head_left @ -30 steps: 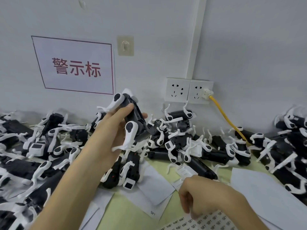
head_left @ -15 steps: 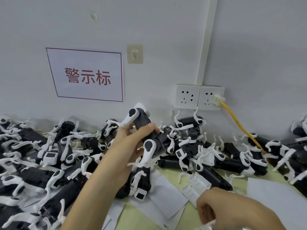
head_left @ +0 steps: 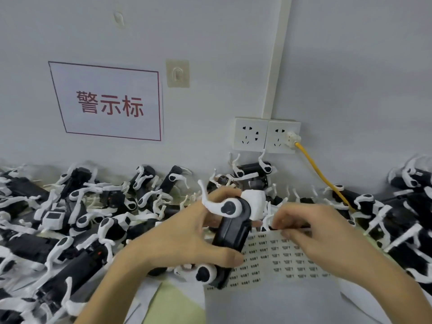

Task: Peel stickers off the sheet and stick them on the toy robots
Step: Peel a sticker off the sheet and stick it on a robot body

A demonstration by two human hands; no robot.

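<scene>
Your left grip (head_left: 184,239) is wrapped round a toy robot (head_left: 233,230), with the thumb across its lower black body and the fingers behind it. The toy's long axis runs away from you, white head end farthest. Your right grip (head_left: 313,230) pinches the upper edge of the sticker sheet (head_left: 268,260); whether a sticker is already lifted cannot be told. The sheet sits just right of the toy and touches its side, so your right grip is the nearer one and a sticker would travel leftward onto the black body. No bin or tray shows. The other toys lie in loose heaps (head_left: 81,218) on the tabletop (head_left: 177,300).
</scene>
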